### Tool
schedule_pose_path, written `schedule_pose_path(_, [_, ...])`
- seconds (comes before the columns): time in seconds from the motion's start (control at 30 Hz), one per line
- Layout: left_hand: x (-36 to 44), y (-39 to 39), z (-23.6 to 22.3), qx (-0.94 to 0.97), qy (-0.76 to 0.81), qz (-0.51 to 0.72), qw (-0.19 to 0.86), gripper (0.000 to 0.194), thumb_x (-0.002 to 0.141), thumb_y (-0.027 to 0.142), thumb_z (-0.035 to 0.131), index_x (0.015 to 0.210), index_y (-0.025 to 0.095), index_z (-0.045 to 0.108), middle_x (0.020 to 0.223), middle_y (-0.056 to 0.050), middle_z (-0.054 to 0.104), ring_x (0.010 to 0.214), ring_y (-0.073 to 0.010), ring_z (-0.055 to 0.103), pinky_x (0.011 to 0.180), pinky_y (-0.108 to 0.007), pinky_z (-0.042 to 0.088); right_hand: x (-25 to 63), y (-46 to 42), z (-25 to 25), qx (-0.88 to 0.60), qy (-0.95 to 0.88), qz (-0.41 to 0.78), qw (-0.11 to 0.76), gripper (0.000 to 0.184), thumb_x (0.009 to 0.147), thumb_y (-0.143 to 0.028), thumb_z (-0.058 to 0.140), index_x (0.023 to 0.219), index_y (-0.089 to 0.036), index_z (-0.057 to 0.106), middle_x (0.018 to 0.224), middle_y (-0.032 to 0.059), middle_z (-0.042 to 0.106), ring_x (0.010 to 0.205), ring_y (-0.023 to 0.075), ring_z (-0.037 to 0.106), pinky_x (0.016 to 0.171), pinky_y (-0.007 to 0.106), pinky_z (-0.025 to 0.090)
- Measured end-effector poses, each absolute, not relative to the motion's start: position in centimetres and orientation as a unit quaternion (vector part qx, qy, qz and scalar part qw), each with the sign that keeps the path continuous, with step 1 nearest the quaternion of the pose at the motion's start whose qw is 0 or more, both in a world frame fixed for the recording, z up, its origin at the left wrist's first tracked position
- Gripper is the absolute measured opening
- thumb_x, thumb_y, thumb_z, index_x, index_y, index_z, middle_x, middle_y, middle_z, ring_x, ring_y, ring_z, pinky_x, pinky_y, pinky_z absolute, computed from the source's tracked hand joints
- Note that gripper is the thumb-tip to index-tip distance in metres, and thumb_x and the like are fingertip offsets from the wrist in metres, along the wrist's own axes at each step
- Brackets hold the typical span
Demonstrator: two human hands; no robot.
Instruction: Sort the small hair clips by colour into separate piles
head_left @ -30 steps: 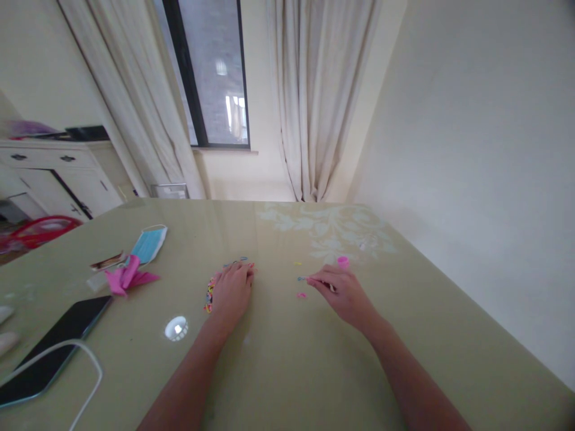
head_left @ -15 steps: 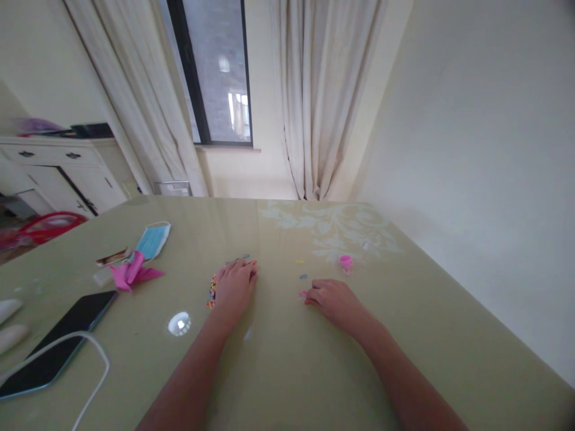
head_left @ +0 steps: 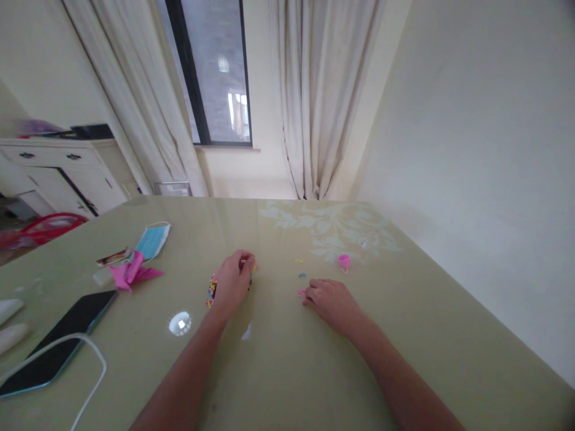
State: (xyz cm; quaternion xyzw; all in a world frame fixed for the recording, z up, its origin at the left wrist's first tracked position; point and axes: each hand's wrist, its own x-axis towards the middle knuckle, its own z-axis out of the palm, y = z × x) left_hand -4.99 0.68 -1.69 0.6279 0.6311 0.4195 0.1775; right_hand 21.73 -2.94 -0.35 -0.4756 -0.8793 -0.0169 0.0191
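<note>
My left hand is raised a little off the green table, its fingers curled and pinched around something small I cannot make out. A heap of small coloured rubber bands lies just left of it. My right hand rests on the table with its fingers curled, the fingertips touching a small pink band. A blue band and a yellow band lie just beyond it. A small pink cap sits further right.
At the left lie a blue face mask, a crumpled pink wrapper, a dark phone and a white cable. A wall runs along the table's right edge. Curtains and a window stand behind the far edge.
My left hand has lifted from flat on the table and curled its fingers into a pinch. My right hand pulled back from the blue band to the pink one.
</note>
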Motion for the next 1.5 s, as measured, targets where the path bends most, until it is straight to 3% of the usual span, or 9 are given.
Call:
schedule_pose_path(0.17, [-3.1, -0.2, -0.9, 0.515, 0.468, 0.577, 0.428, 0.043, 0.085, 0.057, 0.075, 0.105, 0.019, 0.073, 0.096, -0.008, 0.079, 0.085, -0.0181, 0.07, 0.082, -0.032, 0.058, 21.3, -3.1, -0.3, -0.484, -0.848, 0.066, 0.205, 0.027, 0.103, -0.037, 0.066, 0.086, -0.019, 0.077, 0.083, 0.0047, 0.073, 0.076, 0.0166, 0.069, 0.068, 0.026, 0.046])
schedule_pose_path(0.37, [0.0, -2.8, 0.2, 0.544, 0.402, 0.535, 0.505, 0.033, 0.08, 0.047, 0.083, 0.094, 0.017, 0.08, 0.086, -0.006, 0.078, 0.08, -0.0186, 0.07, 0.079, -0.033, 0.06, 19.8, -4.1, -0.9, -0.421, -0.771, 0.143, 0.456, 0.035, 0.102, -0.049, 0.065, 0.119, -0.019, 0.073, 0.086, 0.0038, 0.072, 0.063, 0.0128, 0.06, 0.062, 0.025, 0.05])
schedule_pose_path(0.53, [0.5, -3.1, 0.4, 0.55, 0.398, 0.532, 0.505, 0.031, 0.08, 0.045, 0.083, 0.092, 0.017, 0.081, 0.082, -0.006, 0.078, 0.078, -0.0182, 0.069, 0.076, -0.031, 0.058, 19.7, -4.6, -0.6, -0.382, -0.778, 0.104, 0.488, 0.021, 0.106, -0.035, 0.061, 0.104, -0.021, 0.077, 0.081, 0.0041, 0.073, 0.068, 0.0147, 0.063, 0.066, 0.027, 0.052])
schedule_pose_path(0.63, [0.5, -3.0, 0.4, 0.554, 0.405, 0.531, 0.496, 0.029, 0.081, 0.043, 0.082, 0.091, 0.017, 0.081, 0.083, -0.006, 0.079, 0.077, -0.018, 0.069, 0.075, -0.031, 0.058, 19.8, -4.6, -0.4, -0.364, -0.782, 0.099, 0.496, 0.016, 0.103, -0.033, 0.068, 0.107, -0.021, 0.077, 0.081, 0.004, 0.074, 0.065, 0.0144, 0.062, 0.064, 0.027, 0.052])
schedule_pose_path(1.17, [0.6, -2.9, -0.2, 0.586, 0.388, 0.506, 0.5, 0.03, 0.088, 0.045, 0.075, 0.1, 0.018, 0.081, 0.086, -0.008, 0.08, 0.08, -0.0203, 0.072, 0.077, -0.033, 0.059, 19.9, -4.4, 0.0, -0.403, -0.732, 0.149, 0.529, 0.018, 0.1, -0.033, 0.068, 0.092, -0.021, 0.079, 0.072, 0.0024, 0.07, 0.061, 0.0138, 0.059, 0.059, 0.027, 0.049])
schedule_pose_path(1.27, [-0.2, -2.2, -0.5, 0.638, 0.427, 0.477, 0.428, 0.034, 0.099, 0.042, 0.059, 0.113, 0.019, 0.079, 0.1, -0.01, 0.082, 0.093, -0.0242, 0.074, 0.089, -0.04, 0.058, 20.5, -3.9, 0.6, -0.415, -0.658, 0.243, 0.579, 0.022, 0.096, -0.039, 0.071, 0.085, -0.02, 0.077, 0.067, 0.0009, 0.067, 0.055, 0.0122, 0.055, 0.051, 0.025, 0.046])
schedule_pose_path(1.33, [-1.1, -1.6, -1.0, 0.693, 0.501, 0.423, 0.299, 0.031, 0.101, 0.033, 0.054, 0.113, 0.021, 0.079, 0.11, -0.011, 0.08, 0.106, -0.0275, 0.071, 0.101, -0.046, 0.053, 21.2, -3.5, 1.0, -0.417, -0.602, 0.294, 0.615, 0.025, 0.093, -0.044, 0.074, 0.083, -0.02, 0.077, 0.064, 0.0, 0.065, 0.052, 0.0114, 0.053, 0.047, 0.023, 0.044])
schedule_pose_path(1.43, [-2.6, -1.1, -1.9, 0.73, 0.619, 0.278, 0.081, 0.025, 0.096, 0.024, 0.061, 0.113, 0.022, 0.079, 0.127, -0.015, 0.074, 0.126, -0.0371, 0.06, 0.111, -0.057, 0.042, 22.2, -3.0, 1.4, -0.415, -0.555, 0.313, 0.649, 0.027, 0.089, -0.047, 0.079, 0.082, -0.021, 0.077, 0.061, -0.0012, 0.062, 0.048, 0.0103, 0.049, 0.045, 0.022, 0.041])
schedule_pose_path(1.5, [-3.4, -0.9, -2.3, 0.729, 0.655, 0.196, 0.013, 0.024, 0.096, 0.025, 0.062, 0.114, 0.023, 0.079, 0.134, -0.015, 0.071, 0.131, -0.0406, 0.056, 0.111, -0.06, 0.039, 22.6, -2.7, 1.3, -0.42, -0.561, 0.307, 0.644, 0.028, 0.089, -0.048, 0.078, 0.084, -0.021, 0.077, 0.061, -0.0012, 0.063, 0.048, 0.0105, 0.049, 0.045, 0.023, 0.041])
